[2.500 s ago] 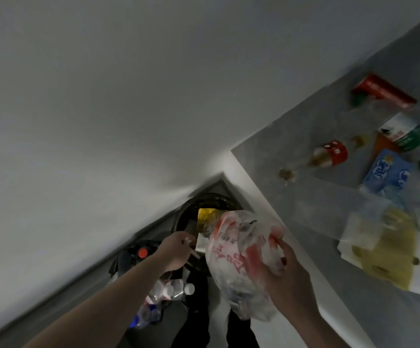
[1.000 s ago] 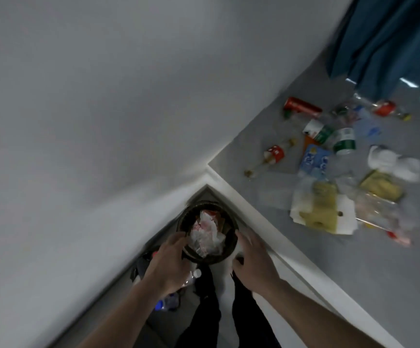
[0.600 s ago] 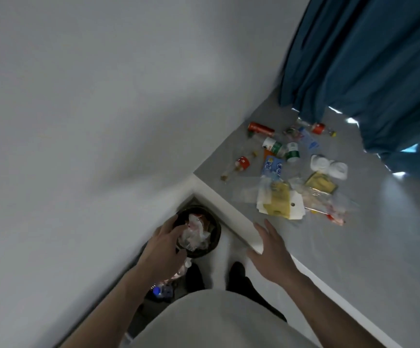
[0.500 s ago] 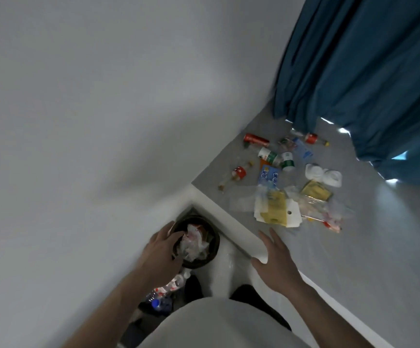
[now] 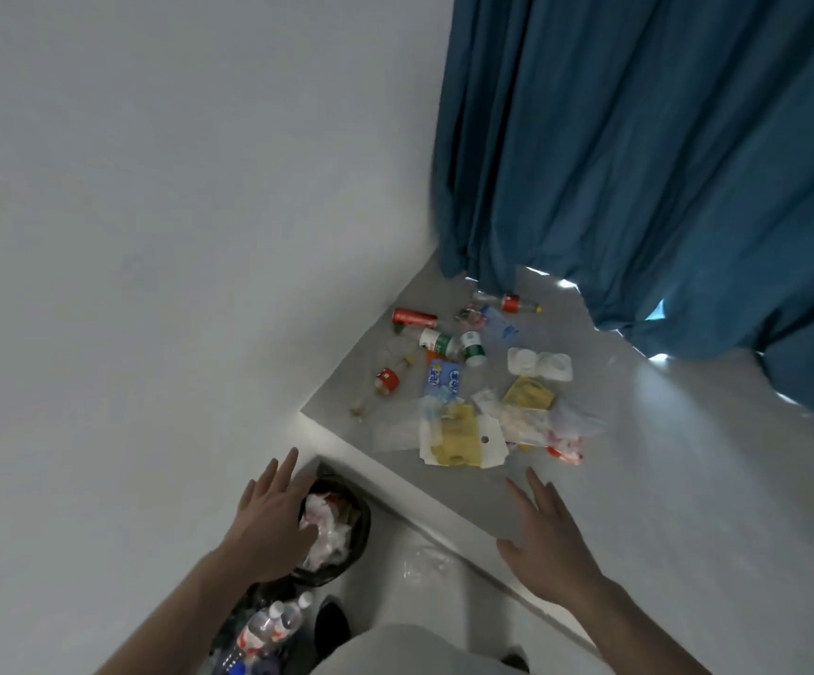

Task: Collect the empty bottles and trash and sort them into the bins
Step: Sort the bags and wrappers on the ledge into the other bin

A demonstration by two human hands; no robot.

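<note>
A black trash bin (image 5: 359,528) stands on the floor in the corner, holding a crumpled white and red plastic bag (image 5: 329,526). My left hand (image 5: 268,523) hovers above the bin's left rim, fingers spread, holding nothing. My right hand (image 5: 549,548) is out flat over the grey table's (image 5: 687,479) near edge, also bare. A second bin (image 5: 259,630) below holds clear plastic bottles. On the table lie a red can (image 5: 414,318), a red-labelled bottle (image 5: 385,380), a green-labelled bottle (image 5: 473,348), a blue packet (image 5: 444,377) and a yellow and white wrapper (image 5: 458,440).
A white wall fills the left side. A blue curtain (image 5: 663,163) hangs behind the table. A white plastic tray (image 5: 539,365), a clear bag (image 5: 561,426) and another red-labelled bottle (image 5: 510,303) also lie on the table. My shoe (image 5: 332,626) shows near the bins.
My right hand let the red and white bag go into the black bin. Both hands then lifted off the bin; the right one moved over the table edge as my view rose.
</note>
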